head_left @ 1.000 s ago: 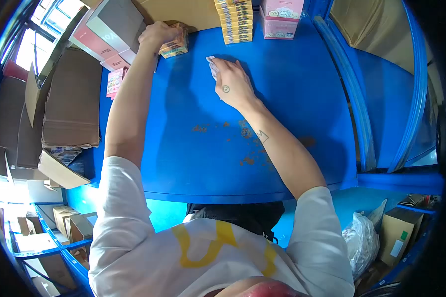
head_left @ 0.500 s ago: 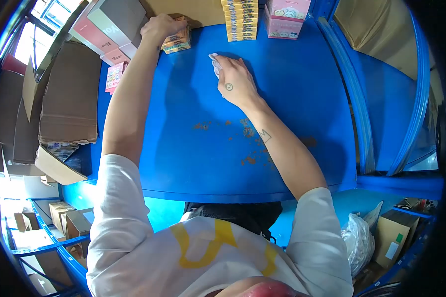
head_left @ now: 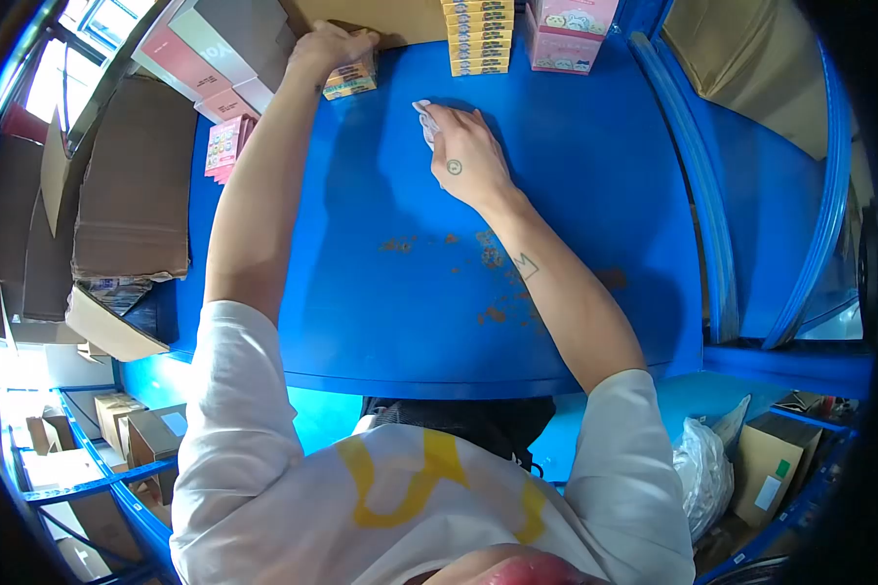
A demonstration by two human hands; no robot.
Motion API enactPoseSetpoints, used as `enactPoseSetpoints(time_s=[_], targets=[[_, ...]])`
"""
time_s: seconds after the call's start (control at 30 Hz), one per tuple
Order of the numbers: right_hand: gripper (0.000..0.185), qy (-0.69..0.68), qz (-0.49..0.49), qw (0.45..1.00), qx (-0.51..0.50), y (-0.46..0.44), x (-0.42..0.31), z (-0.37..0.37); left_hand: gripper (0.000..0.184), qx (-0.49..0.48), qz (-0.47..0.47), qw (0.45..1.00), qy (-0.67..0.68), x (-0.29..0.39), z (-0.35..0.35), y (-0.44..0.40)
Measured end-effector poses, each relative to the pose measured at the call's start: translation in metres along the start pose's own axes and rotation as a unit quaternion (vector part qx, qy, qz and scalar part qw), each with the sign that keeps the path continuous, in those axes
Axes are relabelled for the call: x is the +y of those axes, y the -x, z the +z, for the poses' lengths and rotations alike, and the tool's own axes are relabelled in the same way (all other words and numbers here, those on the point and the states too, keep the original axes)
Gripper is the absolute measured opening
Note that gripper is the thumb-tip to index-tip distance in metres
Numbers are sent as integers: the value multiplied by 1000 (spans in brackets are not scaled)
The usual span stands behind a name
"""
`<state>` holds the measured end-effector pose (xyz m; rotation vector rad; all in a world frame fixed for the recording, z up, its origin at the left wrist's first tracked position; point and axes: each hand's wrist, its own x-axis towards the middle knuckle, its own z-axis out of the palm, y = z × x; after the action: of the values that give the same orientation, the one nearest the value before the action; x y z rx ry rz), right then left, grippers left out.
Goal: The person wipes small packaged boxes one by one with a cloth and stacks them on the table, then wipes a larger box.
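My left hand (head_left: 328,47) is at the back left of the blue shelf (head_left: 361,322), over a short stack of yellow boxes (head_left: 351,82). Its fingers are bent at the top of the stack, and whether they grip a box cannot be made out. Near the middle of the shelf, my right hand (head_left: 466,148) is closed on a crumpled whitish cloth (head_left: 427,124), which pokes out at the left of the fingers. A taller stack of yellow boxes (head_left: 480,41) stands behind it.
Pink boxes (head_left: 564,47) are stacked at the back. Grey and pink boxes (head_left: 226,49) and small pink packs (head_left: 226,143) stand at the left, beside an open cardboard box (head_left: 135,185). Brown marks (head_left: 490,252) spot the shelf. A blue post (head_left: 688,175) bounds the right.
My left hand has shifted slightly back and right over the short stack, and its fingers have moved at the top. The right hand still has the cloth. The whole view has shifted a little.
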<state>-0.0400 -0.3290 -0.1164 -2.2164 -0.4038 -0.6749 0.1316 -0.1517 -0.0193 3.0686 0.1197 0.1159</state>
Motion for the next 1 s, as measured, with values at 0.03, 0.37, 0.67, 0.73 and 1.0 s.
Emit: enactPoseSetpoints(time_s=[0.03,0.37,0.67,0.73,1.0], targets=[[31,1,0,1000,0,0,0,0,73,16,-2,1000,9,1,5,-2],[31,-7,7,1000,-7,-1,1,-1,89,13,-81,989,120,-2,36,-15],[32,3,13,1000,-17,-1,-2,-3,88,1,-104,988,112,15,15,7],[33,7,12,1000,-22,1,-3,-3,87,-11,-120,988,100,17,13,7],[35,21,15,999,-30,0,0,-2,83,-16,-131,988,85,22,-2,6]])
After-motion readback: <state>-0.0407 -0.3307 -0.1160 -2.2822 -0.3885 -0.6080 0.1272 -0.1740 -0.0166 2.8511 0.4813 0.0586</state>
